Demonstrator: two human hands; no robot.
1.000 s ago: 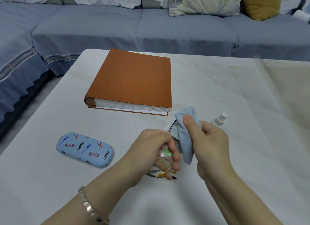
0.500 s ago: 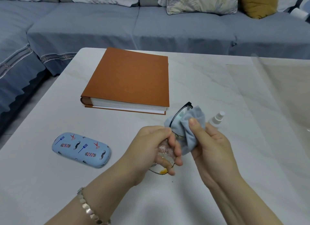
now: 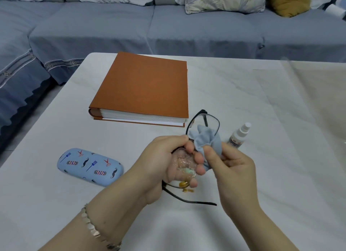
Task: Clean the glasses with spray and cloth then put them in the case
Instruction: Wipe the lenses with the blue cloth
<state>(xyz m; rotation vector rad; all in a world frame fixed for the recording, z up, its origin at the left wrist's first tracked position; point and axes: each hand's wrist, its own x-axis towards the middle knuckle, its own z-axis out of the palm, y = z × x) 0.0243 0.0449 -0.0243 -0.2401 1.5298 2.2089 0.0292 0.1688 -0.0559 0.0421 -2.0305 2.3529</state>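
My left hand [image 3: 164,162] grips black-framed glasses [image 3: 203,119] by the near lens, holding them above the white table [image 3: 262,204]. The far lens rises past my fingers and one temple arm trails down toward me. My right hand [image 3: 232,168] pinches a crumpled light blue cloth [image 3: 206,140] against the glasses near the bridge. A small clear spray bottle [image 3: 239,134] with a white top stands just right of my hands. The closed light blue case [image 3: 89,166], printed with barber motifs, lies on the table to the left.
A thick orange-brown album [image 3: 146,86] lies on the table beyond my hands. A blue-grey sofa [image 3: 168,29] with cushions runs along the far and left sides. A translucent sheet [image 3: 318,93] covers the table's right part.
The cloth slid down from the far lens to the bridge area, uncovering the far lens and frame. My right hand dropped lower and nearer; a temple arm now shows below my left hand.
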